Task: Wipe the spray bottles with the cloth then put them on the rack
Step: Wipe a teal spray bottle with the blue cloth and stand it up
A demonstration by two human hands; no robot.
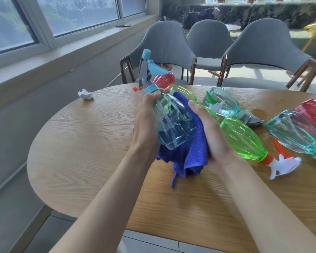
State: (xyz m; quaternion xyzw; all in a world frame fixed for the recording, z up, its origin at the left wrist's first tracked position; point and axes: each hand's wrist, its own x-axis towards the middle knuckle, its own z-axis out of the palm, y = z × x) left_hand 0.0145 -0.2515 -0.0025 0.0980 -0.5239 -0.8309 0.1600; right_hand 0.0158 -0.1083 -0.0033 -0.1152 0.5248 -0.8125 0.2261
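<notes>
My left hand (146,115) grips a clear teal spray bottle (173,123) near its neck, its blue and grey trigger head pointing up and away. My right hand (210,132) presses a blue cloth (192,154) against the bottle's right side and bottom. Several other spray bottles lie on the wooden table (84,152): a green one (243,141) with an orange and white head just right of my right hand, a teal one (224,103) behind it, a teal one (295,134) and a red one (314,112) at far right, and a red one (164,79) behind the held bottle. No rack is visible.
A crumpled white tissue (85,94) lies at the table's far left edge. Three grey chairs (164,50) stand behind the table. A window sill runs along the left wall. Small wet patches show on the table near the bottles.
</notes>
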